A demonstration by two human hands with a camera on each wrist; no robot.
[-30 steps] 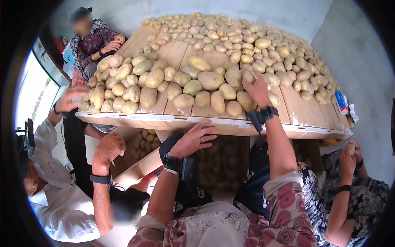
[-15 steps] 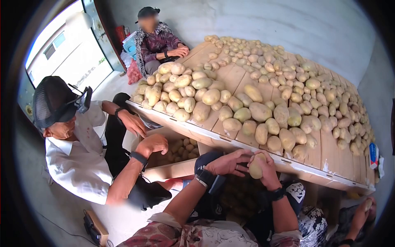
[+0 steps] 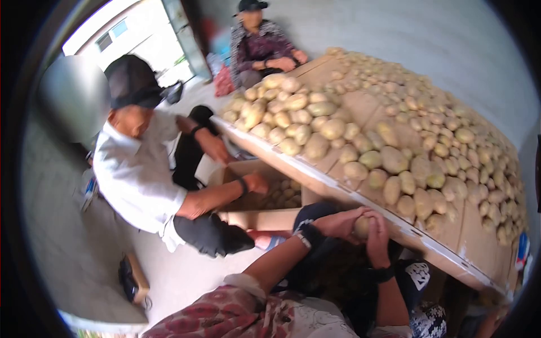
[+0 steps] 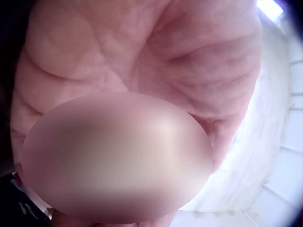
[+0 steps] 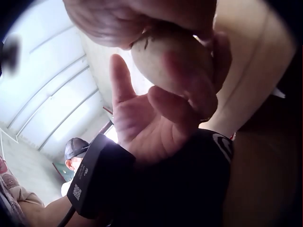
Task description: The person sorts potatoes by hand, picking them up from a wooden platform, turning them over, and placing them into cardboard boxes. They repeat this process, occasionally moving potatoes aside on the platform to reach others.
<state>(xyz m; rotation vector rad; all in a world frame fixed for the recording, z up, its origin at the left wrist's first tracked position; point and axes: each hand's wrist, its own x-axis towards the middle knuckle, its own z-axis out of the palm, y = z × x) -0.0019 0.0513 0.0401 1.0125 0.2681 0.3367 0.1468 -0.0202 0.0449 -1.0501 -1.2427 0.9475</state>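
In the head view, a pale potato (image 3: 362,226) is held between both hands just off the table's front edge. The left hand (image 3: 338,223) has its fingers against one side; the right hand (image 3: 379,236) wraps the other. From the right wrist view, the potato (image 5: 165,59) has small dark marks on its skin. There the right hand (image 5: 142,21) grips it from above, while bent fingers of the left hand (image 5: 154,120) lie around it and the thumb stands apart. A blurred patch covers much of the left wrist view below the palm (image 4: 142,56).
Many potatoes (image 3: 394,160) lie on the cardboard-covered table (image 3: 315,174). Below its edge, a cardboard box (image 3: 259,218) holds more potatoes. A person in a white shirt (image 3: 138,174) sits at the left with a hand over the box; another person (image 3: 262,48) sits behind.
The right hand has come from the potatoes on the table to the left hand, bringing a potato. Both hands now close around it. The head view has turned left.
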